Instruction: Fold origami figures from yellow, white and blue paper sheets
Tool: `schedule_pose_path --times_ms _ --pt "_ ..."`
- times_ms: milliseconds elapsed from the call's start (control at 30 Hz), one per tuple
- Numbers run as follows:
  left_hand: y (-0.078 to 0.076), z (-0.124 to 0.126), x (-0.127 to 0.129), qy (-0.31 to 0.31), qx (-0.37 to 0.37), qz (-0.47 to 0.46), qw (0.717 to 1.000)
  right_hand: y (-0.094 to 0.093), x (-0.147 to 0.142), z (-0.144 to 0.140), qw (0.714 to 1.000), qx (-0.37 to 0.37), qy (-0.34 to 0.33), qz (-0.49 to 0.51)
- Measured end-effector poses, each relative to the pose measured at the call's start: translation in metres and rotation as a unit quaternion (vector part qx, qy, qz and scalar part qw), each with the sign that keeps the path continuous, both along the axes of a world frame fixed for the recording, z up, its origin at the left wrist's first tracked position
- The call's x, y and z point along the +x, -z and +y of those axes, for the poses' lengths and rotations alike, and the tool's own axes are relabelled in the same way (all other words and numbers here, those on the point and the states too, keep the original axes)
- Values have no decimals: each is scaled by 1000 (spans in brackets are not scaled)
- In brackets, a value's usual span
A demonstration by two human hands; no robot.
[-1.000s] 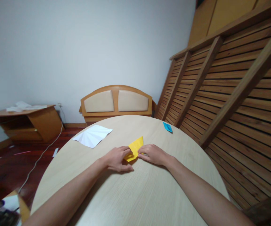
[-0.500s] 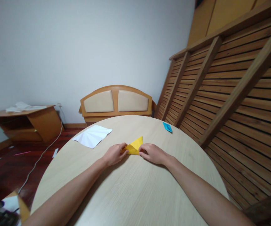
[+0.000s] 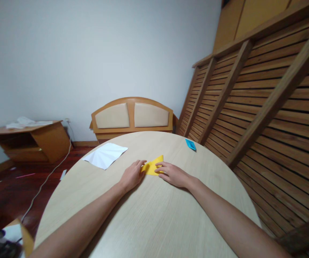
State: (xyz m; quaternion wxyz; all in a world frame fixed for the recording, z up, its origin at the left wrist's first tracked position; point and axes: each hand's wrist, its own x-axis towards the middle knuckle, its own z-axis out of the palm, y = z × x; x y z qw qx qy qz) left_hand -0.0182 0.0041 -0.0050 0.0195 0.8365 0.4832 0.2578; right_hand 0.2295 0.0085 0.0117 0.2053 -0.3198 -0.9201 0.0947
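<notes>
A folded piece of yellow paper [image 3: 151,168] lies on the round table in front of me, with one pointed corner turned up to the far right. At its left end is my left hand [image 3: 133,175], fingers stretched forward and apart from the thumb, touching or nearly touching the edge. My right hand [image 3: 173,174] rests over the right part of the paper with its fingers spread. Neither hand grips the paper. Part of each end of the sheet is hidden under the fingers.
A creased white paper [image 3: 106,155] lies on the pale table [image 3: 149,215] at the left. Toward the far right edge sits a small folded blue paper [image 3: 190,144]. Wooden slats [image 3: 251,107] lean along the right side. A headboard [image 3: 132,114] stands behind the table.
Both hands have loosened from their pinch on the yellow paper, and the fingers have spread. The raised front fold of the paper now lies flatter.
</notes>
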Motion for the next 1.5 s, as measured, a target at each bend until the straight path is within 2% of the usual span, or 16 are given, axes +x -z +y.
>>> schedule_pose_path --times_ms 167,333,600,800,1000,1100,1233,1400,1500 --pt "-2 0 2 51 48 51 996 0 -1 0 1000 -1 4 -27" --pt "-6 -8 9 113 1 76 991 -5 -2 -7 998 1 -11 -54" --pt "-19 -20 11 100 -34 124 987 -13 2 -10 995 -25 -26 -92" --pt "-13 -20 9 100 -79 154 980 -22 11 -8 992 -30 -36 -115" --pt "-12 -20 6 107 -141 171 969 -28 10 -13 992 -28 -7 -122" --pt "-13 -17 4 86 -163 171 968 -32 7 -17 991 -28 3 -127" --pt "-10 -11 2 23 -157 182 970 -35 4 -20 992 -37 0 -120" --pt "-7 -14 5 -75 -110 193 972 -36 -2 -23 991 -46 -10 -124" --pt "-8 -20 14 -69 -68 174 980 -36 -6 -26 992 -44 -18 -119"
